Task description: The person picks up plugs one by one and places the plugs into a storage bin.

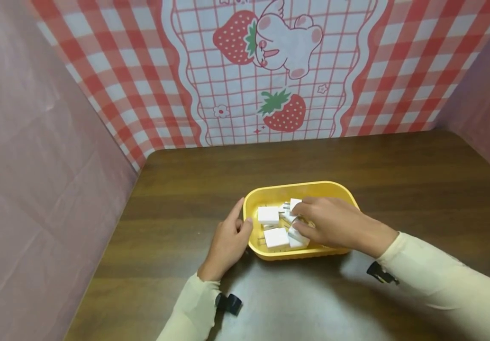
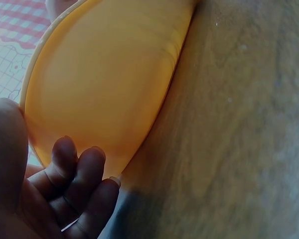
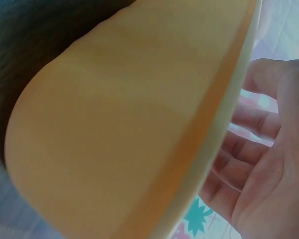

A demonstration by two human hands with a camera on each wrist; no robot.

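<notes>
A yellow plastic basket stands on the table with several white plug chargers jumbled inside, metal prongs showing on some. At its left end my left hand holds the rim, the thumb at the top edge and curled fingers against the outer wall. My right hand reaches over the right side into the basket. Its thumb and fingers are bent down among the chargers, touching those at the middle. Whether one is pinched there cannot be made out; the basket wall hides the fingertips in the right wrist view.
The brown wooden table extends around the basket. Behind it hangs a red-and-white checked cloth with strawberry prints. Pink cloth hangs at the left and right sides. Each sleeve carries a small black wrist device.
</notes>
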